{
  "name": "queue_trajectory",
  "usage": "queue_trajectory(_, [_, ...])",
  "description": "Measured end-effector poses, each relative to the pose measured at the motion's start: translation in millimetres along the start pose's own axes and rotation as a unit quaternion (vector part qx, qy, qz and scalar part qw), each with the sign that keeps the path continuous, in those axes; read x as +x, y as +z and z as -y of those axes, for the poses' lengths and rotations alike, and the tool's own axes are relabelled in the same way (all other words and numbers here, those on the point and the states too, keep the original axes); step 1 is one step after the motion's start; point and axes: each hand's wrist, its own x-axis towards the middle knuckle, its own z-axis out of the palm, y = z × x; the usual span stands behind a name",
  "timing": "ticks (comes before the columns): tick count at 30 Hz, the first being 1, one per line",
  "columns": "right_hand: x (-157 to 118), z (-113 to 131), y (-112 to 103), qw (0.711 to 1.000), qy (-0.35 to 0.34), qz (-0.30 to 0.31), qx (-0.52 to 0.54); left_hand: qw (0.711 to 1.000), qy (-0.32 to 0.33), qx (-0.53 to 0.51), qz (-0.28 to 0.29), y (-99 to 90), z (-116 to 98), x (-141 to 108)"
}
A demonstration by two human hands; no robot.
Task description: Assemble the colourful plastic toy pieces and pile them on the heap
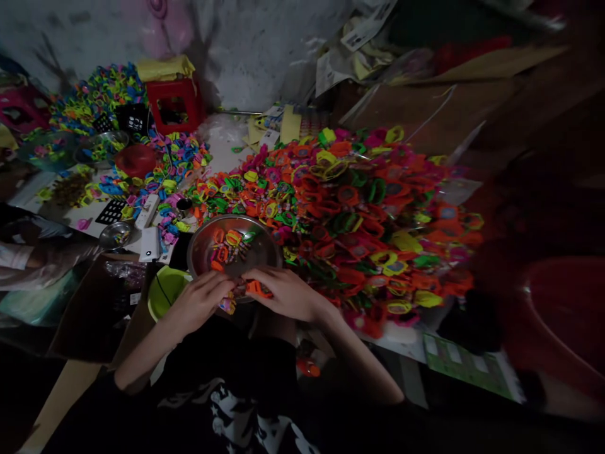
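Both hands meet over the near rim of a steel bowl [259, 251], which holds several orange and yellow toy watches [220, 253]. My right hand [286, 294] is closed around an orange toy watch [258, 289]. Fingers pinched, my left hand [202, 301] grips a small yellow and purple piece [228, 304] whose kind I cannot make out. The fingertips of the two hands are close together, and the dim light hides whether the pieces touch.
A large heap of bright toy watches [350, 233] covers the right of the table. Left stand a green basin [165, 287], a small metal bowl [116, 235], a white power bank [150, 244] and a red stool [176, 101]. Another person's arm [42, 268] is at far left.
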Motion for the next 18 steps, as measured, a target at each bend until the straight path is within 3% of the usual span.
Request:
queue_trajectory(5, [1.0, -8.2, 0.9, 0.997, 0.008, 0.009, 0.075, 0.999, 0.050, 0.019, -0.002, 1.4, 2.9, 3.0])
queue_trajectory(10, [-1.3, -18.0, 14.2, 0.995, 0.005, 0.054, 0.083, 0.996, 0.062, 0.000, 0.065, 7.1, 9.9, 0.3])
queue_trajectory(14, [-1.6, -21.8, 35.8, 0.994, 0.055, 0.064, 0.073, 0.993, 0.026, -0.034, 0.108, 22.8, 22.5, -9.1])
queue_trajectory(18, [-6.3, -18.9, 61.5, 0.993, 0.034, 0.044, 0.099, 0.990, -0.037, -0.088, 0.107, 37.6, 25.1, -24.8])
